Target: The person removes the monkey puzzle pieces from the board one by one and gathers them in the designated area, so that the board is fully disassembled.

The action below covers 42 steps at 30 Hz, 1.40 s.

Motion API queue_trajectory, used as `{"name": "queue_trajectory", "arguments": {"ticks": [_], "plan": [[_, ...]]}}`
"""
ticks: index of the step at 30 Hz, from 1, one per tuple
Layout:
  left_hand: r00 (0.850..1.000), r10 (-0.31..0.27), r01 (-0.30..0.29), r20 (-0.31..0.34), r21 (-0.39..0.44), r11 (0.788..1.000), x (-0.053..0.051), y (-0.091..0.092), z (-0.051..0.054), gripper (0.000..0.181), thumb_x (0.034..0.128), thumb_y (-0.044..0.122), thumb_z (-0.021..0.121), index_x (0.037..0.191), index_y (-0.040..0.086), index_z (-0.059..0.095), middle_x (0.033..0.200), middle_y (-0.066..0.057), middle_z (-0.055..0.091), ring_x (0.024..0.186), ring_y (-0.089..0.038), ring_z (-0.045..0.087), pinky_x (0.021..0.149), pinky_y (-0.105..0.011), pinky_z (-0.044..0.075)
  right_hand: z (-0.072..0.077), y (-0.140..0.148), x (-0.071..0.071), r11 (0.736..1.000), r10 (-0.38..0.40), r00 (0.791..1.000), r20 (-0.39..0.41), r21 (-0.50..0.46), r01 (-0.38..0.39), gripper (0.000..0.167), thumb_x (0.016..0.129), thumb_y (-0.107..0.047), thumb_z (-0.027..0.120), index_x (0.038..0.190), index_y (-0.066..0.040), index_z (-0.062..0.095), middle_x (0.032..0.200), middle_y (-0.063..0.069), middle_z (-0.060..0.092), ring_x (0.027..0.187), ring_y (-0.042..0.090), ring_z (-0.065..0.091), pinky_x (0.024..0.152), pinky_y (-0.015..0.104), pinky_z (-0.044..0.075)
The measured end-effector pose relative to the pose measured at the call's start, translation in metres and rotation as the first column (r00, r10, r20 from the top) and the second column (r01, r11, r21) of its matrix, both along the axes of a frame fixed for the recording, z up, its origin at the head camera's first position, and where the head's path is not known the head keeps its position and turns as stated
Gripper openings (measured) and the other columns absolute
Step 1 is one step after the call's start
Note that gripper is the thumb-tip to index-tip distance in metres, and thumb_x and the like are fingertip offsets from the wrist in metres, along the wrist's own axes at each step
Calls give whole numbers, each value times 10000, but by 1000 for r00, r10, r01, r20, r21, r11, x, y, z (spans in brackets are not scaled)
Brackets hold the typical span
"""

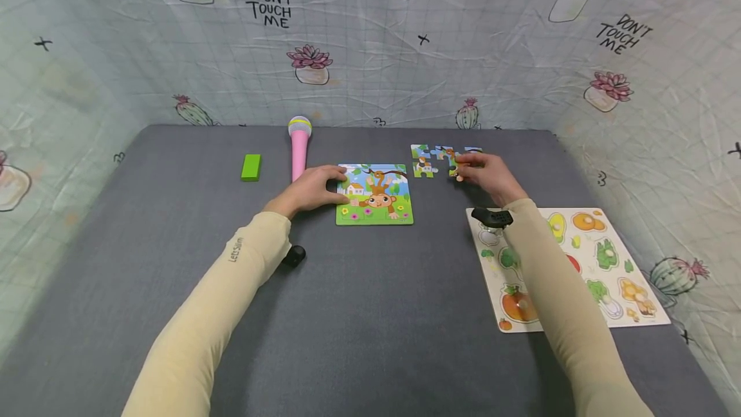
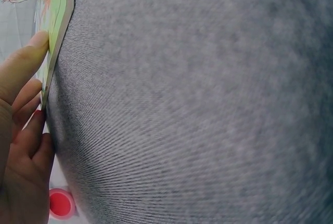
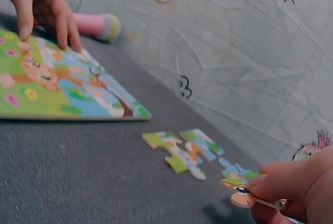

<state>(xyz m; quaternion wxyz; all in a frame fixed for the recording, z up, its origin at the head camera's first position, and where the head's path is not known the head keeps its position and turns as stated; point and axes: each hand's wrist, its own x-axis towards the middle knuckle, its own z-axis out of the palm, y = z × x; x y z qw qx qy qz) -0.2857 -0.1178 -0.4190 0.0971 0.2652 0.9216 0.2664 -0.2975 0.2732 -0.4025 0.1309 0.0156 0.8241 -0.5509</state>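
My left hand [image 1: 312, 188] rests on the left edge of a square monkey picture puzzle [image 1: 379, 201], with the thumb and fingers spread along that edge. In the left wrist view, the thumb [image 2: 31, 60] touches the side of the board. My right hand [image 1: 492, 176] pinches a puzzle piece [image 3: 242, 199] between thumb and fingers; part of a brown face with an eye shows on it. Around that hand, several loose puzzle pieces [image 1: 423, 168] lie on the dark grey table [image 1: 376, 314]. The hand partly covers some of them.
A pink toy microphone [image 1: 299, 150] stands out behind the left hand, and a green block [image 1: 251, 167] lies farther left. Under the right forearm is a vegetable puzzle board [image 1: 585, 275]. A patterned cloth [image 1: 370, 37] hangs behind the table.
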Motion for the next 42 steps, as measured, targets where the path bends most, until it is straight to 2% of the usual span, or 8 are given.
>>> {"name": "queue_trajectory", "arguments": {"ticks": [7, 9, 16, 21, 26, 34, 42], "plan": [[1000, 0, 0, 5, 0, 1000, 0, -1, 0, 565, 839, 306, 777, 1283, -6, 620, 1467, -128, 474, 1392, -286, 373, 1154, -421, 277, -5, 2, -5, 989, 97, 995, 3, 109, -97, 418, 1004, -108, 551, 1403, 1, 492, 1382, 199, 474, 1093, 244, 558, 990, 403, 466], [1000, 1, -1, 5, -1, 1000, 0, -1, 0, 566, 839, 306, 776, 1284, -7, 618, 1468, -129, 472, 1392, -288, 372, 1154, -423, 278, -6, 1, -8, 985, 115, 993, 0, 133, -114, 415, 1001, -120, 560, 1396, -7, 503, 1349, 211, 494, 1089, 280, 563, 973, 409, 477], [1000, 7, -7, 11, -1, 1000, -1, -2, 1, 559, 842, 308, 774, 1282, -1, 621, 1471, -117, 472, 1396, -278, 370, 1155, -415, 278, -7, -6, -10, 969, 143, 989, -24, 205, -135, 369, 1007, -119, 548, 1362, -18, 536, 1269, 202, 556, 976, 264, 596, 899, 412, 484], [1000, 9, -9, 17, 3, 1000, -2, -2, 0, 557, 846, 310, 769, 1288, 4, 619, 1477, -111, 466, 1402, -274, 360, 1158, -412, 272, -7, -9, -9, 958, 125, 990, -61, 266, -104, 338, 989, -120, 582, 1309, -13, 579, 1219, 208, 604, 919, 282, 622, 885, 429, 470], [1000, 9, -9, 20, 7, 1000, -2, -3, 0, 560, 853, 316, 763, 1298, 11, 612, 1485, -111, 454, 1408, -276, 349, 1161, -417, 266, -8, -10, -9, 945, 101, 992, -69, 319, -74, 338, 982, -146, 600, 1303, -39, 591, 1258, 188, 605, 974, 308, 611, 945, 461, 442], [1000, 8, -8, 11, 20, 1000, -3, -4, -1, 564, 845, 319, 772, 1287, 5, 619, 1477, -124, 455, 1395, -275, 366, 1152, -413, 283, -11, -11, -9, 947, 36, 996, -81, 322, -8, 343, 993, -183, 588, 1295, -21, 590, 1232, 199, 602, 1055, 320, 564, 896, 447, 462], [1000, 12, -13, 11, 12, 1000, -3, -3, -1, 568, 845, 318, 773, 1280, -14, 617, 1449, -152, 459, 1361, -296, 394, 1138, -426, 303, -12, -12, -10, 938, 14, 999, -38, 346, 0, 410, 970, -210, 612, 1338, -44, 545, 1259, 178, 537, 1118, 337, 516, 959, 493, 426]]}}
